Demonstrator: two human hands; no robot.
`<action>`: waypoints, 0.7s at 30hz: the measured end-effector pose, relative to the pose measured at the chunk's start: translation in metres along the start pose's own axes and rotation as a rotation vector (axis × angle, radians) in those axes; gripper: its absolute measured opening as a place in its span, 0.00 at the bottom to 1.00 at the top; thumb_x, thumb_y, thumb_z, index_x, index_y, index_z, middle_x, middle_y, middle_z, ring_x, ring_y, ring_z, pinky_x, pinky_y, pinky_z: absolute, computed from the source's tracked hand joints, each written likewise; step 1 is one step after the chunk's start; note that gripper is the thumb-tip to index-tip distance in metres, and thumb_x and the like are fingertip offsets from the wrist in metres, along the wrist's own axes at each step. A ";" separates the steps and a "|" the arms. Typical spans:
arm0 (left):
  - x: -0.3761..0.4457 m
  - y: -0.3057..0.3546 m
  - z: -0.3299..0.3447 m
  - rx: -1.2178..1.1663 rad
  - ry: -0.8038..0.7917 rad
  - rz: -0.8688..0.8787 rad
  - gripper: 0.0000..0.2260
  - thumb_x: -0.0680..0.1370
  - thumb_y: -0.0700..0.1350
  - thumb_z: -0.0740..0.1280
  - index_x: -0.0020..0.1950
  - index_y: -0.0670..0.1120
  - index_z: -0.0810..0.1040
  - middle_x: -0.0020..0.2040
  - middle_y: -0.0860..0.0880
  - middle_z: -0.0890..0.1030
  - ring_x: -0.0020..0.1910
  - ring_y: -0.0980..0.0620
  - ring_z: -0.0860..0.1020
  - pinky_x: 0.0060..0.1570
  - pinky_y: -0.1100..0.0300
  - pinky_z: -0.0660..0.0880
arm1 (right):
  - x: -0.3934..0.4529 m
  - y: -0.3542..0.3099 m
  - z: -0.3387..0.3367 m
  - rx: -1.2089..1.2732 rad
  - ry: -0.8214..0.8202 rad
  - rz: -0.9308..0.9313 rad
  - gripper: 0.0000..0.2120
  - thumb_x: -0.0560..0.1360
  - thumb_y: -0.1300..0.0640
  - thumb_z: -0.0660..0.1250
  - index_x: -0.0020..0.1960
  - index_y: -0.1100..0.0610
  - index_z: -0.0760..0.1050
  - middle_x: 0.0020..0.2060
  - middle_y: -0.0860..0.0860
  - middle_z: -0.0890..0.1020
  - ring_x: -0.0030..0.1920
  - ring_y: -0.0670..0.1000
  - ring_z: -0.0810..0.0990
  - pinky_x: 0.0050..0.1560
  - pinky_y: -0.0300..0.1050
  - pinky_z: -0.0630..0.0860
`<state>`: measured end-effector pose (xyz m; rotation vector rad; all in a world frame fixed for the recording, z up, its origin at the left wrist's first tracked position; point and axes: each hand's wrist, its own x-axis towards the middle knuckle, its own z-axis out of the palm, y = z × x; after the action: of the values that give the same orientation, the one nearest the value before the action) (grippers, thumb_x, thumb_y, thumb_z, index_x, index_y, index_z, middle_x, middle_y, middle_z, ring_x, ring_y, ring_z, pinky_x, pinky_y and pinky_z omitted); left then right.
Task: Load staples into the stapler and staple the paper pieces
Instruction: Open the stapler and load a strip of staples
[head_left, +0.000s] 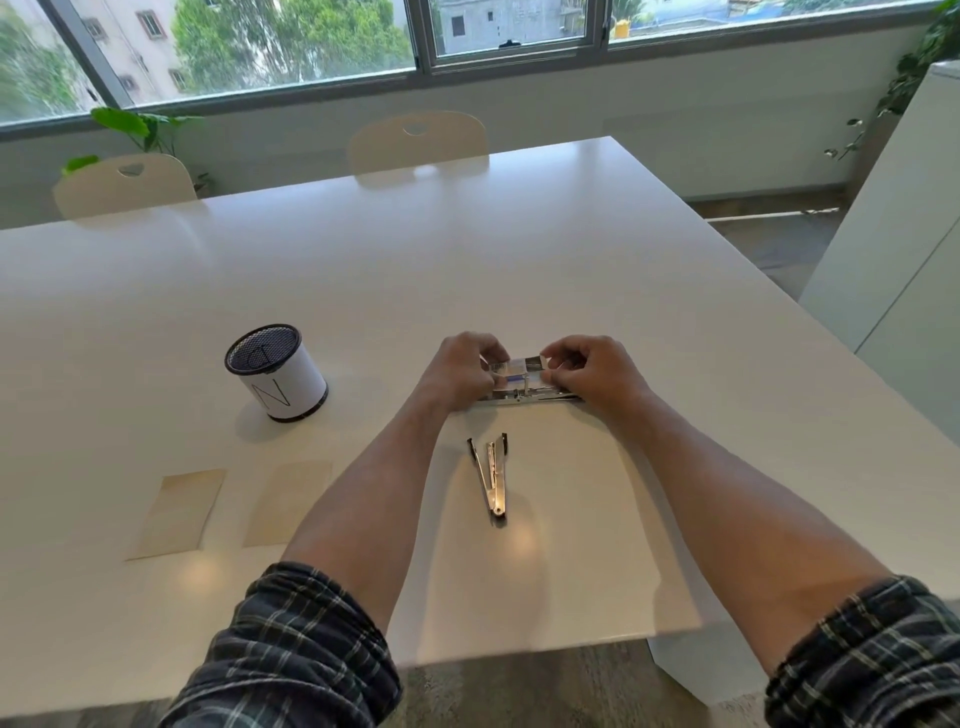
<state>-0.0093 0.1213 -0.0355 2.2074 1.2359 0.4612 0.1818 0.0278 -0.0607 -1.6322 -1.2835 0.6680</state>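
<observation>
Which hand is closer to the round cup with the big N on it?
Left. The left hand is just to the right of the cup; the right hand is farther right, both holding the staple box.

This looks like an office meeting room. Past the left hand (462, 371) stretches a big white desk (519, 249) with two cream chairs (418, 143) behind it, then wide windows (291, 47).

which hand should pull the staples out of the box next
Probably the right hand: its fingers pinch the open end of the staple box, while the left hand grips the box body, steadying it.
</observation>
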 end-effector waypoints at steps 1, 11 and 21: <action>0.000 0.000 0.000 0.005 0.000 0.006 0.12 0.71 0.35 0.78 0.52 0.45 0.85 0.48 0.49 0.85 0.45 0.49 0.84 0.43 0.57 0.83 | 0.001 0.000 0.000 -0.013 0.000 -0.007 0.11 0.71 0.66 0.79 0.52 0.59 0.86 0.39 0.51 0.85 0.36 0.44 0.80 0.41 0.36 0.80; 0.001 0.001 -0.002 0.025 0.015 0.038 0.13 0.69 0.33 0.79 0.50 0.44 0.85 0.46 0.50 0.83 0.41 0.53 0.81 0.36 0.68 0.78 | 0.003 -0.002 0.003 -0.128 0.040 -0.100 0.07 0.75 0.65 0.74 0.49 0.55 0.88 0.47 0.55 0.82 0.42 0.50 0.80 0.45 0.42 0.77; 0.002 0.001 -0.001 0.066 0.017 0.095 0.13 0.69 0.33 0.78 0.50 0.43 0.84 0.48 0.49 0.80 0.43 0.52 0.79 0.44 0.59 0.79 | 0.013 0.008 0.007 -0.172 0.047 -0.085 0.02 0.72 0.57 0.78 0.42 0.55 0.86 0.41 0.50 0.82 0.39 0.45 0.77 0.40 0.39 0.72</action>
<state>-0.0081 0.1228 -0.0345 2.3300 1.1744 0.4843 0.1835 0.0419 -0.0688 -1.7109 -1.3991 0.4752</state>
